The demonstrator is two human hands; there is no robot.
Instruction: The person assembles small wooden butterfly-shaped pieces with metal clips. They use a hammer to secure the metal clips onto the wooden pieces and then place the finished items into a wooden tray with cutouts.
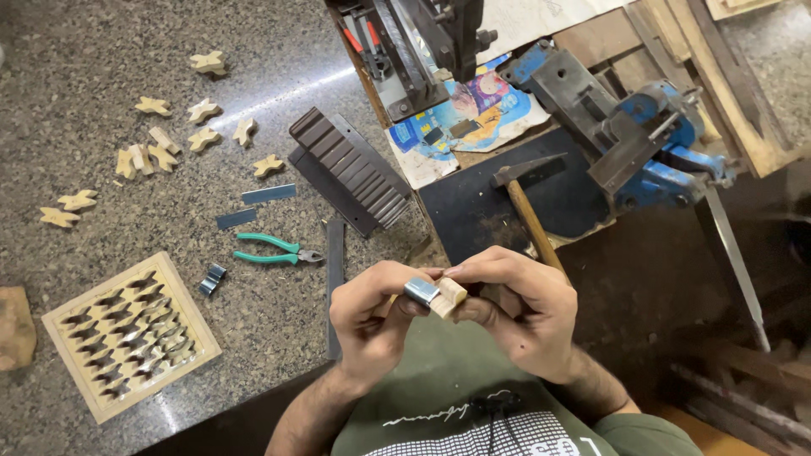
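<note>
Both hands meet low in the middle of the head view, above my green shirt. My left hand (376,321) pinches a small bent strip of shiny metal (421,292) between thumb and fingers. My right hand (515,308) grips a small pale wooden block (449,297), and the metal strip is pressed against the block's left end. Just behind my right hand lies a hammer (528,203) with a wooden handle, its head on a dark mat.
A granite worktop (76,51) carries several loose star-like wooden cutouts (162,152), a square wooden board with cut-out slots (128,335), green-handled pliers (274,251), flat metal strips (269,194) and a dark ribbed block (351,169). A blue bench vise (650,143) stands at right.
</note>
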